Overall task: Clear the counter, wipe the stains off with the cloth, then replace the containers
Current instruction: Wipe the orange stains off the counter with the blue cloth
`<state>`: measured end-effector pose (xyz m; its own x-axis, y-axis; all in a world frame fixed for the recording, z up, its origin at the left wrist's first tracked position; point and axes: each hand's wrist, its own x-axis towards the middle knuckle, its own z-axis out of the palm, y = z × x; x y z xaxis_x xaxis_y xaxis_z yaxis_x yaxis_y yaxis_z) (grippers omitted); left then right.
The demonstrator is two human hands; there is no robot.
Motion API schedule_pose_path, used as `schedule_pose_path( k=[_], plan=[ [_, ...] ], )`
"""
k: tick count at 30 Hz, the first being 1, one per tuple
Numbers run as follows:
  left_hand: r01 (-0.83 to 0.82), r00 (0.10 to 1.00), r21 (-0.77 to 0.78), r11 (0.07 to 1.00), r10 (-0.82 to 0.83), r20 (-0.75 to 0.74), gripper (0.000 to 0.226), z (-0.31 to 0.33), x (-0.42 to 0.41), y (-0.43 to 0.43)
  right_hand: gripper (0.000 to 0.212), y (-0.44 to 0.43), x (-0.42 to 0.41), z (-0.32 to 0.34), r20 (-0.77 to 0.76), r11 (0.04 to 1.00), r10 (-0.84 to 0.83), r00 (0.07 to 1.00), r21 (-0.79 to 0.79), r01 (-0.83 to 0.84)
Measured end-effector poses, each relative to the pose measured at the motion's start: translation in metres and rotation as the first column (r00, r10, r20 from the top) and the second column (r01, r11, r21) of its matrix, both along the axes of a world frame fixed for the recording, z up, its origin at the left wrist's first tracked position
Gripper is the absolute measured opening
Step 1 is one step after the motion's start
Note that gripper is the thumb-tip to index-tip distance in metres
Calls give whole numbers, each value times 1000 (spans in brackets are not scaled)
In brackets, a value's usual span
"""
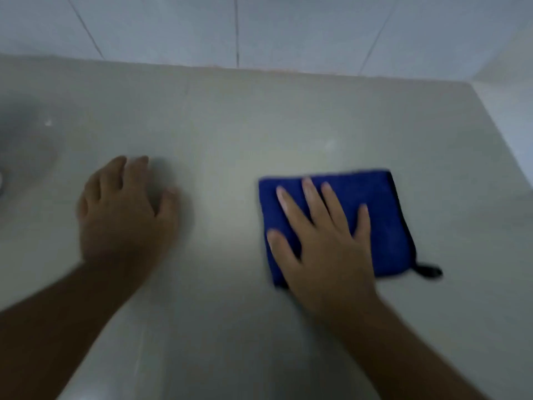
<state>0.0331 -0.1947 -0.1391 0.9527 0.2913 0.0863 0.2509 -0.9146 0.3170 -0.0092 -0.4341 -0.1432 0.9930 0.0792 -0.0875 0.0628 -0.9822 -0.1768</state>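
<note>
A folded blue cloth (383, 226) with a black edge and a small black loop lies flat on the pale grey counter (230, 125), right of centre. My right hand (323, 243) presses flat on top of the cloth with fingers spread. My left hand (124, 215) rests palm down on the bare counter to the left, fingers slightly curled, holding nothing. The picture is blurred. No containers are in view.
A tiled wall (259, 27) runs along the back of the counter. The counter ends at a right edge (501, 157) beside another wall. A dark blurred shape (20, 148) lies at the far left; I cannot tell what it is.
</note>
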Motion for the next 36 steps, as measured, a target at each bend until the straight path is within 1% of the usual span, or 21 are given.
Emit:
schedule_pose_path(
  k=[2,4,6,7,9,11,14,16,19,22,25,28,30,33,36],
  plan=[
    [58,998,-72,996,-55,38,63,1,-28,-34,68,-31,-68,-3,-19,999,-50,999,-19,49],
    [168,985,-110,980,-163,50,64,0,-56,-74,69,-59,-113,-1,-31,990,-137,990,-47,135],
    [244,970,-126,962,-241,34,63,-5,-75,-111,68,-76,-130,2,-48,981,-181,982,-84,176],
    [259,966,-121,958,-259,21,62,-7,-81,-125,69,-81,-128,5,-66,982,-177,982,-74,172],
    [270,963,-64,961,-271,-4,62,-11,-87,-142,70,-87,-109,8,-97,987,-154,983,-55,150],
    [261,965,-15,965,-261,-14,61,-13,-87,-146,69,-95,-65,9,-111,991,-130,985,-41,126],
    [255,966,7,967,-255,-48,62,-12,-86,-146,65,-108,30,4,-71,989,-145,987,-43,142],
    [258,963,18,966,-256,-85,63,-12,-86,-147,63,-112,83,1,-86,991,-133,987,-30,131],
    [258,962,22,966,-255,-102,62,-13,-87,-147,64,-113,113,-2,-120,995,-101,988,-33,98],
    [252,964,15,968,-250,-94,63,-13,-86,-148,63,-116,82,0,-97,997,-76,992,-16,75],
    [234,970,23,972,-232,-70,64,-13,-86,-149,64,-125,-3,1,-58,997,-77,995,-19,76],
    [232,972,41,972,-229,-61,63,-13,-85,-150,66,-137,-93,3,-91,994,-102,991,-37,99],
    [235,970,45,971,-231,-69,62,-14,-85,-150,66,-146,-124,5,-118,993,-113,987,-44,109],
    [233,971,49,971,-229,-69,62,-14,-86,-150,67,-150,-116,7,-138,992,-129,982,-31,125],
    [222,974,29,975,-220,-60,63,-13,-86,-149,66,-161,-61,5,-93,992,-123,988,-40,120]
  ],
)
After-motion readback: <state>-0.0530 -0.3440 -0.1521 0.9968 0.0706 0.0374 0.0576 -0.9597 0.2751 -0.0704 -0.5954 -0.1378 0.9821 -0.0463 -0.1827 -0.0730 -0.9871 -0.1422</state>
